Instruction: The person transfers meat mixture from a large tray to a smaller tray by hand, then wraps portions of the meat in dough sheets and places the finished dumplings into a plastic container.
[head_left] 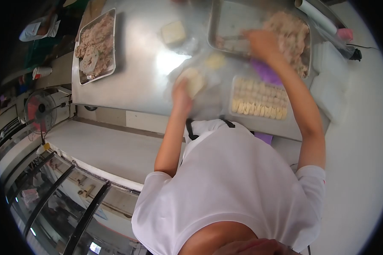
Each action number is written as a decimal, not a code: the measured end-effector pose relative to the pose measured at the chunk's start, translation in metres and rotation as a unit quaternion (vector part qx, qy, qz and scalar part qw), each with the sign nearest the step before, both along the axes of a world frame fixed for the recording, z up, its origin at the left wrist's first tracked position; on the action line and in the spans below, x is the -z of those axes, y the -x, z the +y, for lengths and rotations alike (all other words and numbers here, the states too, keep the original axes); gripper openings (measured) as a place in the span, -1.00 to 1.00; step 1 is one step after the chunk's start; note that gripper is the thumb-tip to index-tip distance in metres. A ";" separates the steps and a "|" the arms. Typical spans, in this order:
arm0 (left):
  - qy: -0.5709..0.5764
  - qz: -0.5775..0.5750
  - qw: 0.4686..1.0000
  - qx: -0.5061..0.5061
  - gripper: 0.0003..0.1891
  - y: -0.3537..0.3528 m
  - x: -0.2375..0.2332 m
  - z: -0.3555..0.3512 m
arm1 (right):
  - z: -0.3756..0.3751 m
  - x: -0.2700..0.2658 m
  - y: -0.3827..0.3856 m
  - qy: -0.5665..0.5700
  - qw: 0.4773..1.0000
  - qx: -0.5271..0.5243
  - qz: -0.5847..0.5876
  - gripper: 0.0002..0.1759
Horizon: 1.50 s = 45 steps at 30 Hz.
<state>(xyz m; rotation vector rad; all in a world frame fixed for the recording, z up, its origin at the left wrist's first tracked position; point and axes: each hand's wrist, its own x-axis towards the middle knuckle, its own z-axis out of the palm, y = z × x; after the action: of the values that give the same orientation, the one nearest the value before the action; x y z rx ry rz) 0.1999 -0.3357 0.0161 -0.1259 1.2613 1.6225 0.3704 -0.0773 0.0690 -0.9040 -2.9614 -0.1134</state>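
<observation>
My left hand [181, 97] is closed around a small pile of pale dough wrappers [195, 82], low over a clear plastic sheet on the metal table. Over the large metal tray [210, 26], my right hand [261, 44] grips a thin flat filling spatula [233, 37] whose blade points left. Pinkish minced filling [290, 35] is heaped in the tray's right part, beside that hand. Between my forearms stands a clear plastic box [231, 102] with rows of small folded dumplings [259, 111]. A yellowish wrapper piece [215, 60] lies between the tray and my left hand.
A pale square stack of wrappers [173, 32] sits farther back on the metal table [136, 63]. At the left edge stands a second tray of minced meat [98, 40]. Something purple [266, 71] lies under my right forearm. White containers [330, 76] stand at the right.
</observation>
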 end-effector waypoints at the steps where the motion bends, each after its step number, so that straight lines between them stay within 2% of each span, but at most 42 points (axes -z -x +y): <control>1: 0.000 0.000 1.000 0.001 -0.62 -0.001 0.000 0.000 | -0.004 -0.006 0.002 0.002 1.000 -0.007 -0.006 -0.80; 4: 0.001 0.007 1.000 -0.002 -0.60 0.001 0.005 0.005 | -0.005 0.007 0.006 -0.009 0.999 -0.015 -0.039 -0.80; 6: -0.042 -0.017 0.999 -0.008 -0.60 0.002 0.011 0.001 | -0.004 0.016 0.006 -0.016 0.997 -0.023 -0.068 -0.81; 8: -0.049 -0.027 0.998 -0.025 -0.60 0.001 0.015 0.002 | -0.005 0.015 0.002 0.072 0.996 -0.011 -0.052 -0.84; 9: -0.058 -0.039 0.997 -0.037 -0.59 0.001 0.016 0.004 | -0.003 0.015 -0.001 0.070 0.996 -0.012 -0.051 -0.84; 13: -0.055 -0.051 0.997 -0.028 -0.57 0.000 0.021 0.008 | -0.005 0.018 -0.021 0.146 0.987 0.052 0.045 -0.83; 15: -0.062 -0.040 0.997 0.008 -0.59 0.001 0.023 0.010 | -0.006 0.028 -0.033 0.175 0.976 0.085 0.093 -0.84; 17: -0.044 -0.005 0.999 0.018 -0.60 -0.002 0.015 0.020 | 0.000 0.043 -0.050 0.406 0.877 0.136 0.218 -0.83; 18: -0.026 0.029 0.999 0.025 -0.61 -0.005 0.011 0.025 | 0.000 0.049 -0.060 0.407 0.877 0.135 0.219 -0.83; 20: -0.043 0.047 0.998 0.028 -0.63 -0.007 0.010 0.039 | -0.003 0.055 -0.076 0.526 0.772 0.172 0.313 -0.84; 22: -0.060 0.064 0.996 0.031 -0.64 -0.011 0.012 0.059 | -0.014 0.042 -0.088 0.519 0.775 0.190 0.308 -0.80; 24: -0.087 -0.013 0.996 0.005 -0.67 -0.020 0.011 0.085 | -0.030 0.027 -0.098 0.509 0.777 0.212 0.303 -0.76; 26: -0.112 -0.052 0.992 0.006 -0.67 -0.038 -0.006 0.109 | -0.056 0.016 -0.099 0.428 0.805 0.173 0.372 -0.73; 30: -0.181 -0.151 0.971 0.037 -0.64 -0.069 -0.041 0.142 | -0.098 0.004 -0.096 0.385 0.786 0.217 0.433 -0.71; 32: -0.166 -0.142 0.975 0.050 -0.65 -0.078 -0.033 0.152 | -0.112 -0.001 -0.098 0.219 0.898 0.208 0.319 -0.70; 33: -0.151 -0.131 0.978 0.058 -0.66 -0.080 -0.031 0.156 | -0.118 -0.005 -0.098 0.217 0.897 0.212 0.321 -0.70; 35: -0.163 -0.164 0.972 0.032 -0.63 -0.084 -0.027 0.162 | -0.124 -0.016 -0.097 0.060 0.943 0.235 0.228 -0.67; 37: -0.174 -0.195 0.965 0.002 -0.60 -0.084 -0.029 0.162 | -0.123 -0.020 -0.104 0.043 0.946 0.238 0.217 -0.66; 39: -0.160 -0.142 0.977 -0.017 -0.59 -0.081 -0.032 0.160 | -0.121 -0.022 -0.109 0.026 0.948 0.240 0.206 -0.65; 41: -0.176 -0.133 0.975 -0.021 -0.58 -0.073 -0.025 0.161 | -0.118 -0.023 -0.111 0.008 0.918 0.265 0.293 -0.65; 42: -0.190 -0.125 0.974 -0.024 -0.58 -0.069 -0.026 0.162 | -0.117 -0.027 -0.108 0.006 0.919 0.261 0.295 -0.65; 44: -0.196 -0.139 0.971 -0.010 -0.57 -0.067 -0.025 0.159 | -0.121 -0.034 -0.099 0.119 0.887 0.235 0.380 -0.62; 45: -0.202 -0.154 0.967 0.007 -0.56 -0.066 -0.025 0.158 | -0.122 -0.032 -0.094 0.118 0.887 0.233 0.381 -0.62</control>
<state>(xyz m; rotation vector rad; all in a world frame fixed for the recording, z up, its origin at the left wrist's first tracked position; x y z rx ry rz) 0.2660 -0.1773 0.0416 -0.1087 0.6785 1.7374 0.4641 -0.1991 0.1007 -1.2963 -2.0174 0.4857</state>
